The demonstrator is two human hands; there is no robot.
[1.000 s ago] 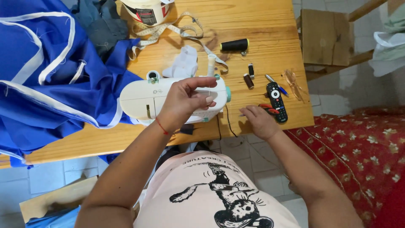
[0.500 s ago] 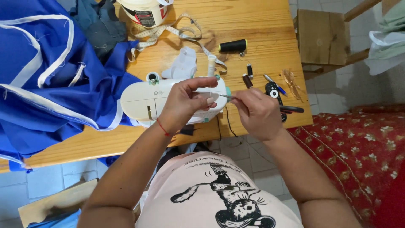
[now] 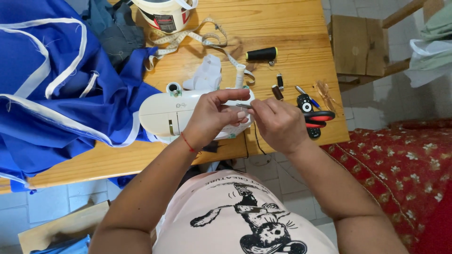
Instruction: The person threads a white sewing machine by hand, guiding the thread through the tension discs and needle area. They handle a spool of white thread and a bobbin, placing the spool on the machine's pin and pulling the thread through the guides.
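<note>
The right hand (image 3: 278, 124) has left the table and joined the left hand (image 3: 214, 117) over the small white sewing machine (image 3: 165, 113); both pinch a thin grey metal piece (image 3: 245, 106), lying crosswise between fingertips. Beyond, red-handled scissors (image 3: 318, 117) lie idle.

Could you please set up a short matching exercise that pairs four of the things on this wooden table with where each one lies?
Things:
1. blue cloth
2. black thread spool
3. scissors
4. white bucket

Places:
A. at the top edge of the picture, beside the measuring tape
B. near the table's right edge, partly over a black remote control
C. spread over the table's left side
D. lying on its side beyond the white sewing machine

Pairs: 1-C, 2-D, 3-B, 4-A
</note>
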